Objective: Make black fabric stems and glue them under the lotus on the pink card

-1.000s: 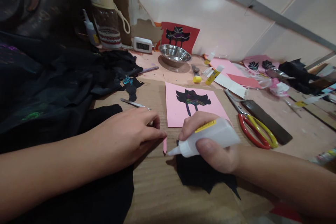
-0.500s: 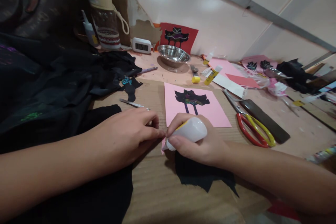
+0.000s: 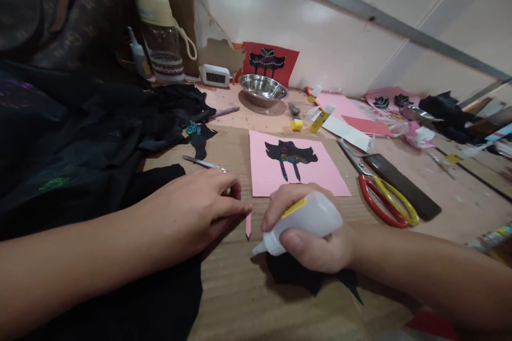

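Note:
My right hand point(image 3: 308, 234) is wrapped round a white glue bottle point(image 3: 320, 216) with a yellow label, its nozzle tilted down to the left just above the cardboard point(image 3: 240, 287). A narrow pink paper strip point(image 3: 248, 224) with a pointed lower end is pinched at its top by my left hand point(image 3: 208, 202). Black fabric point(image 3: 296, 274) with a jagged edge lies under the bottle and right hand. Beyond my hands is a pink card point(image 3: 260, 176) bearing a black roof-shaped cutout point(image 3: 291, 153) with two dark legs.
Red-and-yellow-handled scissors point(image 3: 384, 200) lie at the right beside a dark flat bar point(image 3: 404, 186). A tweezers-like metal tool point(image 3: 202, 162) rests behind my left hand. Farther back are a metal bowl point(image 3: 264, 90), a timer point(image 3: 215, 75) and a drinking bottle point(image 3: 162, 37). Black cloth point(image 3: 80, 133) covers the left.
The glue bottle has moved right and toward me, away from the pink strip, which now shows more fully. My left hand stays at the strip's top.

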{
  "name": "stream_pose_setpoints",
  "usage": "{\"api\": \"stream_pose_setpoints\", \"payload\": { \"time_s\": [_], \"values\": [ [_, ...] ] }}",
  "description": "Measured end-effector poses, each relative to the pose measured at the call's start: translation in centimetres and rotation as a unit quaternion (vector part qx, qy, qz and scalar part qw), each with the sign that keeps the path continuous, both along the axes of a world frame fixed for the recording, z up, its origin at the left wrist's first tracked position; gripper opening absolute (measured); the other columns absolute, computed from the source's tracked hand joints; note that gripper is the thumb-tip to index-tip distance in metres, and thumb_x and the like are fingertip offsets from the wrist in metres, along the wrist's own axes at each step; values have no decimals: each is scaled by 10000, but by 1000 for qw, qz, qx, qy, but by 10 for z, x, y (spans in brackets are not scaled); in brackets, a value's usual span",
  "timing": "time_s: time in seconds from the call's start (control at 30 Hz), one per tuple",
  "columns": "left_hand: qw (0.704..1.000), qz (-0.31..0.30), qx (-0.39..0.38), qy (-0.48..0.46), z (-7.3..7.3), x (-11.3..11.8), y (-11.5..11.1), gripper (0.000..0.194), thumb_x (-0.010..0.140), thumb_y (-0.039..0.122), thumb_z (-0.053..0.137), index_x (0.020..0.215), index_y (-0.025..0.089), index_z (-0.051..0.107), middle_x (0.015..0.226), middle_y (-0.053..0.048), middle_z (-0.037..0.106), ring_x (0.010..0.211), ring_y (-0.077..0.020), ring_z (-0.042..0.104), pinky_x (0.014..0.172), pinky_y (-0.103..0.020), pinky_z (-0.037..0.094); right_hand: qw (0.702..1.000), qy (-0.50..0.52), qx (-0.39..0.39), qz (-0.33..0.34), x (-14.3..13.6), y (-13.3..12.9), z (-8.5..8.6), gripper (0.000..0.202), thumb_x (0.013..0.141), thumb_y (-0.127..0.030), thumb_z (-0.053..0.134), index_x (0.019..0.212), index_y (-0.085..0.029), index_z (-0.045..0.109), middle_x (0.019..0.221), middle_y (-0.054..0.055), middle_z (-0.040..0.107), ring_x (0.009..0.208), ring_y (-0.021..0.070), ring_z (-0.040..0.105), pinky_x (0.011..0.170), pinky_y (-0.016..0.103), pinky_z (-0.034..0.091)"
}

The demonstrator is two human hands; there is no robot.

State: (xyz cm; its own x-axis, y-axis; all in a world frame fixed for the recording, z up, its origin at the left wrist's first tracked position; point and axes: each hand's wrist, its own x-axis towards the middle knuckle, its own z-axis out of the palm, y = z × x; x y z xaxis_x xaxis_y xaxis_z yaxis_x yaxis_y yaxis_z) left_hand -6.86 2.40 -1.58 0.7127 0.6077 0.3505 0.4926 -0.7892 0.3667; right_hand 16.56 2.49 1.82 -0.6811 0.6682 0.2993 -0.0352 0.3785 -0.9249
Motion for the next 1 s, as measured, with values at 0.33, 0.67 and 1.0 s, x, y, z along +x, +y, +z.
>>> {"api": "stream_pose_setpoints", "payload": {
  "time_s": [0.33, 0.67, 1.0],
  "values": [
    [1000, -10, -10, 1, 1, 1, 0, 250, 1029, 240, 518, 992, 265, 764, 913, -52, 661, 781, -214, 598, 666, -318, 449, 994, -87, -52, -42, -4, 4, -8, 181, 863, -343, 711, 849, -177, 642, 687, 64, 730, 558, 149, 635, 515, 238, 500],
    [999, 3, 26, -37, -4, 7, 0, 225, 978, 174, 559, 949, 296, 745, 884, -23, 685, 782, -183, 645, 640, -266, 456, 989, -2, 51, -138, 9, 12, 24, 359, 791, -379, 864, 1095, -263, 712, 1025, 72, 739, 829, 197, 684, 719, 307, 558],
    [998, 13, 59, -22, -2, 7, 0, 247, 953, 126, 547, 1100, 227, 717, 935, -60, 723, 798, -199, 669, 671, -284, 511, 955, 137, -222, -140, 14, 68, 39, 431, 810, -473, 776, 1135, -197, 713, 1063, 98, 688, 797, 185, 610, 776, 356, 504]
  ]
}}
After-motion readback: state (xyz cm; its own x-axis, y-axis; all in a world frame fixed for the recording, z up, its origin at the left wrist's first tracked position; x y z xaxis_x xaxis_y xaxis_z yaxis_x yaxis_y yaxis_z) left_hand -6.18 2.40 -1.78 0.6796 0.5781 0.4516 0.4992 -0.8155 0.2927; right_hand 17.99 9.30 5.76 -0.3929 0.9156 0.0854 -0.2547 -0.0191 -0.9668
